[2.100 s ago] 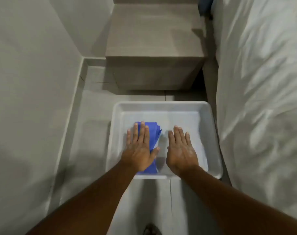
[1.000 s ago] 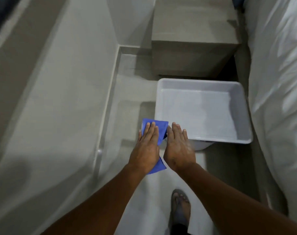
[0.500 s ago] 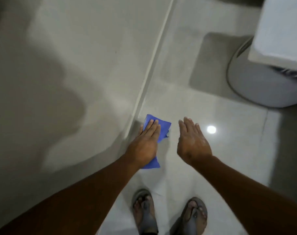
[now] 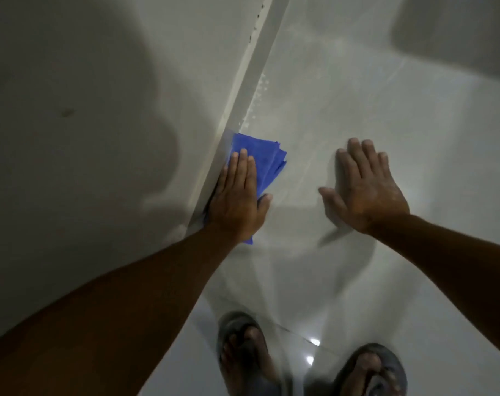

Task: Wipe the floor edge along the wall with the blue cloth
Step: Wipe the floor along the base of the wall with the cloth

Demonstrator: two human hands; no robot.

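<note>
Head view shows the left hand (image 4: 237, 201) lying flat on the blue cloth (image 4: 264, 161), fingers (image 4: 243, 164) stretched out and pressing down, not curled around it. The cloth is folded and sits on the floor (image 4: 357, 95) in the middle of the frame, its left side touching the pale strip (image 4: 251, 67) at the bottom of the wall (image 4: 86, 81). The right hand (image 4: 363, 190) is spread wide and holds nothing; I cannot tell if it rests on the floor.

The wiping looks like it is just starting. Small white specks lie along the floor edge above the cloth, toward the top of the frame, so most of that edge seems left to clean.

The floor is shiny, pale tile with bright light spots. Two feet in sandals (image 4: 243, 347) show at the bottom.
</note>
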